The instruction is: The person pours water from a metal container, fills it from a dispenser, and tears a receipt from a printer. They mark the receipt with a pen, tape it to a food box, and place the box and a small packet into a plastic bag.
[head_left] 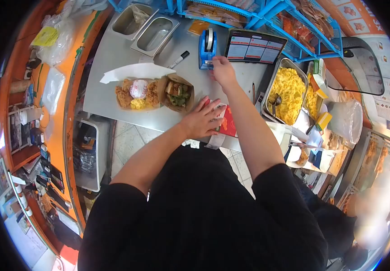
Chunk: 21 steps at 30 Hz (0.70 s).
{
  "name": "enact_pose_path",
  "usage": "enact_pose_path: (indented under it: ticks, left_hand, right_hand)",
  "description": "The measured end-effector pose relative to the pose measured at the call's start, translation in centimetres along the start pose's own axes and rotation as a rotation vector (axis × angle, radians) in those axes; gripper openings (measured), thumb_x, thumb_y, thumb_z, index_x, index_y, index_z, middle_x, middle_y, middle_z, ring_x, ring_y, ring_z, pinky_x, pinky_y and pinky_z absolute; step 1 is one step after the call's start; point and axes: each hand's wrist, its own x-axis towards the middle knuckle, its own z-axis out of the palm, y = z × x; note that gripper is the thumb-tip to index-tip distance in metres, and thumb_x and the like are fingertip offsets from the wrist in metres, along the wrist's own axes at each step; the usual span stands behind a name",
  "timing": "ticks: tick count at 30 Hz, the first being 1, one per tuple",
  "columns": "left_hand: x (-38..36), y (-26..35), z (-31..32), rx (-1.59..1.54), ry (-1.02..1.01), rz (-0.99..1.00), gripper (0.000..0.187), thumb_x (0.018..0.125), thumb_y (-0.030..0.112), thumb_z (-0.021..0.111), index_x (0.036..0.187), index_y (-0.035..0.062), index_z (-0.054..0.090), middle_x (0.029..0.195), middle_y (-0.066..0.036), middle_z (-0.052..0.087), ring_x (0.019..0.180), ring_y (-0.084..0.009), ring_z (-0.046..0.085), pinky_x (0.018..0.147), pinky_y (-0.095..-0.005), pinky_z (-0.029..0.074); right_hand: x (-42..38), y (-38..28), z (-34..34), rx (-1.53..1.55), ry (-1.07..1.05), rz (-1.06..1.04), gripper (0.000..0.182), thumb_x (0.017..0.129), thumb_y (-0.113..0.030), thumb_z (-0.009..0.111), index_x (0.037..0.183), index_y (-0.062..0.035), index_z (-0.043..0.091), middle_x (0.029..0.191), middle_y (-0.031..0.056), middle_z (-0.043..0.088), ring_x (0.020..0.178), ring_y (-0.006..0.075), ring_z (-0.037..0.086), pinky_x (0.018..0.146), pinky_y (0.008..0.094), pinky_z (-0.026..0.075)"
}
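My left hand lies flat with its fingers spread over a red and white box at the counter's front edge. Farther off, my right hand pinches at the cutting end of a blue tape dispenser; its fingertips seem to hold the end of the tape, though they partly hide it. Left of my left hand stands an open brown carton with greens and browned pieces inside. Beside that carton is an open box of fried chicken, with yellow food and a round wrapped item.
Two metal pans and a black marker lie at the back left. A tablet stands behind the dispenser, below blue baskets. At right sits a metal tray of yellow food with a spoon. Another person is at lower right.
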Motion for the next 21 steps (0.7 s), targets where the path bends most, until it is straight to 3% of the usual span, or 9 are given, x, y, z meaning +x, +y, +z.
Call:
enact_pose_path:
  ticks: [2,7,10,12,15,17,19,20,21]
  left_hand:
    - [0.0,-0.1,0.0,-0.018,0.004,-0.006,0.055,0.094,0.058,0.061,0.132,0.0179,0.059,0.16,-0.013,0.043,0.155,-0.0393,0.026,0.125,-0.0649,0.016]
    - [-0.3,-0.1,0.2,-0.03,0.042,-0.008,0.055,0.093,0.057,0.062,0.132,0.0188,0.059,0.161,-0.013,0.041,0.155,-0.0376,0.026,0.125,-0.064,0.017]
    - [-0.1,-0.6,0.0,-0.107,0.02,-0.008,0.055,0.09,0.055,0.067,0.131,0.0183,0.058,0.159,-0.013,0.042,0.153,-0.038,0.028,0.124,-0.0649,0.017]
    - [-0.4,-0.6,0.5,-0.125,-0.025,0.005,0.055,0.091,0.054,0.067,0.131,0.0182,0.058,0.157,-0.013,0.044,0.152,-0.0383,0.028,0.124,-0.065,0.016]
    - [-0.6,-1.2,1.9,-0.246,0.014,0.016,0.059,0.093,0.05,0.065,0.139,0.0154,0.055,0.153,-0.015,0.046,0.15,-0.0411,0.029,0.125,-0.0669,0.013]
    - [-0.5,-1.2,1.9,-0.206,0.076,0.015,0.065,0.092,0.047,0.063,0.145,0.0108,0.053,0.153,-0.017,0.046,0.15,-0.0443,0.028,0.124,-0.0695,0.011]
    - [-0.4,-1.3,1.7,-0.079,0.1,0.054,0.066,0.092,0.045,0.063,0.146,0.0086,0.052,0.152,-0.018,0.046,0.15,-0.0453,0.028,0.124,-0.0702,0.01]
    - [-0.4,-1.4,1.5,0.07,0.131,0.085,0.067,0.092,0.044,0.063,0.147,0.0064,0.052,0.152,-0.019,0.046,0.15,-0.0462,0.028,0.124,-0.0709,0.01]
    - [-0.3,-1.4,1.3,0.039,0.115,0.111,0.067,0.092,0.044,0.063,0.147,0.0064,0.052,0.152,-0.019,0.046,0.15,-0.0462,0.028,0.124,-0.0709,0.01]
  right_hand:
    - [2.0,-1.5,1.7,-0.065,-0.164,0.257,0.031,0.097,-0.028,0.069,0.113,-0.0018,0.071,0.099,0.0174,0.07,0.073,0.0276,0.07,0.068,0.0422,0.055]
    - [1.8,-3.5,0.0,0.087,-0.234,0.539,0.023,0.097,-0.025,0.069,0.103,-0.0035,0.074,0.098,0.0097,0.071,0.076,0.0233,0.07,0.069,0.0399,0.051]
    - [-1.0,-1.3,-0.4,0.291,-0.182,0.353,0.021,0.095,-0.022,0.07,0.092,-0.0023,0.075,0.11,0.0097,0.073,0.085,0.0234,0.071,0.076,0.0362,0.051]
    - [-2.3,3.5,0.2,0.12,-0.062,0.104,0.025,0.095,-0.022,0.07,0.081,-0.0007,0.074,0.125,0.0121,0.072,0.092,0.0231,0.071,0.083,0.0337,0.051]
    - [-4.2,2.7,2.4,-0.198,0.192,-0.054,0.027,0.094,-0.021,0.07,0.079,0.0003,0.073,0.137,0.0163,0.068,0.094,0.0264,0.072,0.085,0.0346,0.052]
    - [-4.0,1.7,3.3,-0.247,0.298,-0.099,0.025,0.093,-0.022,0.07,0.082,0.0003,0.073,0.124,0.02,0.073,0.094,0.0294,0.073,0.086,0.0377,0.054]
    - [-3.5,0.8,3.8,-0.351,0.31,0.187,0.025,0.092,-0.024,0.07,0.088,0.0002,0.075,0.104,0.0218,0.076,0.093,0.0304,0.075,0.084,0.0382,0.055]
    - [-3.3,1.6,4.0,-0.394,0.379,0.126,0.026,0.092,-0.025,0.07,0.095,-0.0007,0.077,0.085,0.0214,0.074,0.086,0.0298,0.074,0.083,0.0399,0.055]
    - [-3.7,1.4,3.7,-0.399,0.404,0.162,0.026,0.092,-0.025,0.07,0.095,-0.0007,0.077,0.085,0.0214,0.074,0.086,0.0298,0.074,0.083,0.0399,0.055]
